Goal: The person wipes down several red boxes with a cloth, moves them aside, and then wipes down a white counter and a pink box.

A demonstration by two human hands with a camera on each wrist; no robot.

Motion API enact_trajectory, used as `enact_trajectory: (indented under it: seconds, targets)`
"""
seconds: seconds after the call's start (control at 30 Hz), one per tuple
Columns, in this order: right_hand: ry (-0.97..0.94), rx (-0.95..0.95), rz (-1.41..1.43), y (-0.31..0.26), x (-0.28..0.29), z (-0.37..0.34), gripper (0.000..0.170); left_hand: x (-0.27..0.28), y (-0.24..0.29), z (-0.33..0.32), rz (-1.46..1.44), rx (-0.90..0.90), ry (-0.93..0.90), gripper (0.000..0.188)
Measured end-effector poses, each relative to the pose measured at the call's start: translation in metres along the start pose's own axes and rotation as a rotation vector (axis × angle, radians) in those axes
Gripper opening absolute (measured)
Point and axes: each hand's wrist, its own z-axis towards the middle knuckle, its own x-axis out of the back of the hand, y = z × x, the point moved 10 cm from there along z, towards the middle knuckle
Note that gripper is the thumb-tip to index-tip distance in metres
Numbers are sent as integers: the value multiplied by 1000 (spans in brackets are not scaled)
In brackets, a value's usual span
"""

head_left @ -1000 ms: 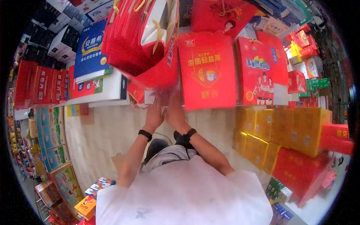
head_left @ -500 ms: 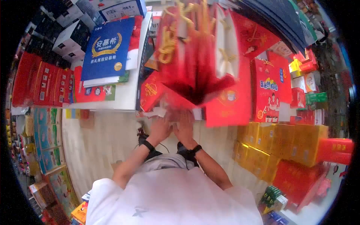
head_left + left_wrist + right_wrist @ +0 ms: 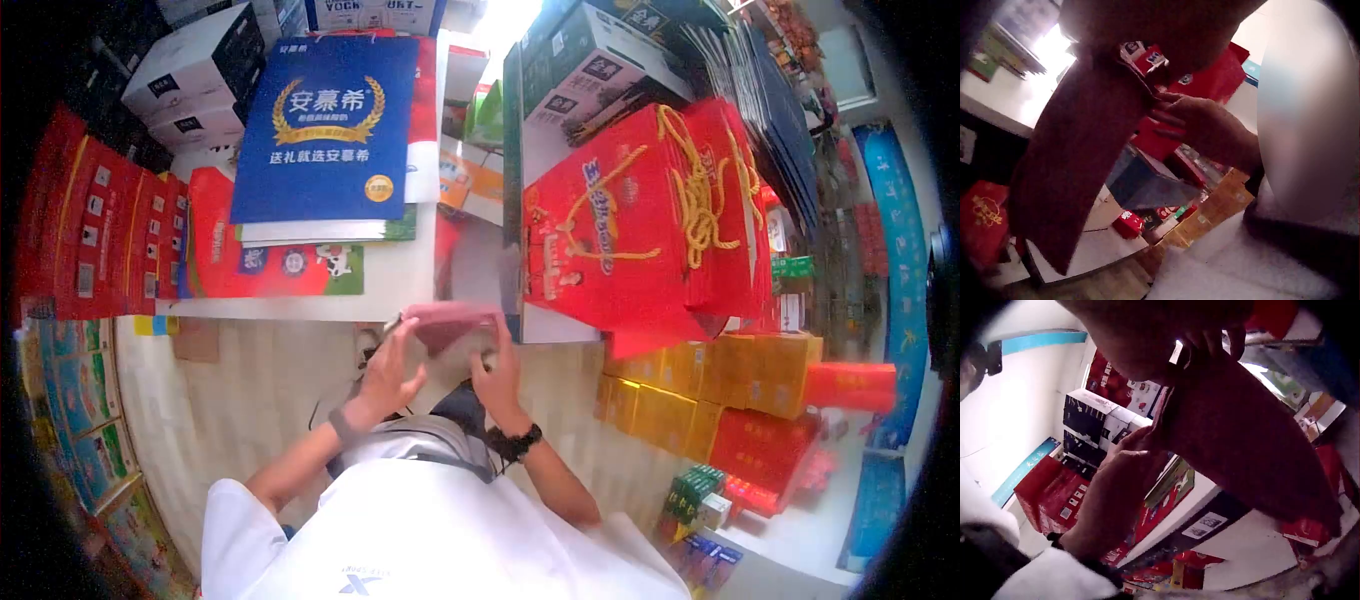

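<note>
Both hands hold a dull dark-red, flat, flexible-looking piece (image 3: 455, 318) in front of the body, at the table's near edge. Its exact kind is hard to tell. My left hand (image 3: 385, 375) grips its left end, and my right hand (image 3: 500, 375) has the right end. In the left wrist view the piece (image 3: 1079, 150) hangs as a long dark panel, with the right hand (image 3: 1210, 128) pinching its upper edge. The right wrist view shows the left hand (image 3: 1122, 481) at the edge of the same panel (image 3: 1247, 431).
Red gift bags (image 3: 610, 220) with yellow rope handles lie stacked right of the hands. A blue bag (image 3: 325, 130) lies on the white table (image 3: 400, 290) at left. Milk cartons (image 3: 600, 75) stand behind. Golden boxes (image 3: 765, 365) are stacked low at right.
The open red bag bundle that stood above the hands now lies to the right. My hands have drawn back and hold the dark-red piece between them. The view has shifted left.
</note>
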Motion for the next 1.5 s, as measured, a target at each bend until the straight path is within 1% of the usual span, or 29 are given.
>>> enact_trajectory:
  seconds: [0.07,0.1,0.13,0.17,0.23,0.3,0.37,0.43,0.5,0.57,0.6,0.63,0.7,0.73,0.77,0.8,0.83,0.9,0.97,1.03,1.07,1.13,1.17,1.23,1.27,1.33,1.37,1.43,1.5]
  targets:
    - [16,182,-8,-31,-34,32,70,16,-25,13,-29,27,74,73]
    - [10,164,56,-35,-52,52,71,23,-40,17,-64,73,152,77]
    - [-2,138,115,-38,-69,68,72,27,-42,26,-70,28,178,79]
    - [-80,-13,97,-29,-90,80,72,23,-51,31,-21,-14,192,81]
    - [-65,38,-34,-8,-120,94,73,9,-73,39,66,3,178,82]
    - [5,266,-300,-16,-136,102,76,4,-87,41,36,21,205,82]
    - [-37,251,-270,-16,-142,94,77,9,-101,36,15,39,223,83]
    - [-87,174,-256,-12,-141,84,77,12,-87,26,6,25,73,84]
    - [-109,161,-272,-8,-136,65,75,36,-77,13,59,-29,85,85]
    - [-58,208,-207,-3,-124,42,71,35,-78,0,30,3,-152,83]
    - [-147,-24,-74,4,-117,30,65,55,-67,-3,13,-93,-10,61]
    - [-162,-25,-81,-6,-105,19,65,66,-67,-5,6,-80,-3,61]
    - [-207,170,-185,-38,-88,1,59,52,-88,-13,27,134,-355,34]
    - [-219,171,-185,-44,-79,-6,59,63,-83,-12,-42,82,-223,17]
    - [-262,229,-155,-55,-75,-15,56,65,-82,-15,-44,91,-219,17]
    - [-302,286,-125,-66,-70,-24,54,64,-72,-16,-37,92,-317,16]
    - [-309,286,-124,-73,-61,-28,54,63,-62,-19,-30,92,-414,15]
    - [-393,156,-179,-74,-49,-33,50,69,-44,-20,-108,104,-435,14]
    - [-330,215,-198,-94,-28,-23,49,76,-22,-18,-182,110,-460,13]
    - [-262,278,-215,-117,-18,-6,49,88,-32,-14,-597,477,-321,11]
    - [-239,288,-198,-126,-17,5,49,95,-35,-3,-630,419,-186,7]
    - [-221,333,-122,-132,-29,33,52,120,-43,19,-372,452,19,8]
    - [-229,365,-64,-129,-43,47,55,108,-54,33,-366,449,20,8]
    - [-233,207,157,-109,-76,68,63,114,-86,45,-647,156,612,22]
    - [-235,207,166,-92,-94,76,63,94,-101,44,-637,158,613,22]
    - [-254,383,-15,-59,-131,82,71,41,-105,57,110,68,242,48]
    - [-252,387,-9,-43,-140,79,71,31,-113,52,118,66,244,48]
    - [-356,463,-547,-15,-172,63,72,-1,-103,38,704,-53,91,66]
    - [-303,508,-476,-13,-166,47,73,-6,-103,31,758,-20,52,69]
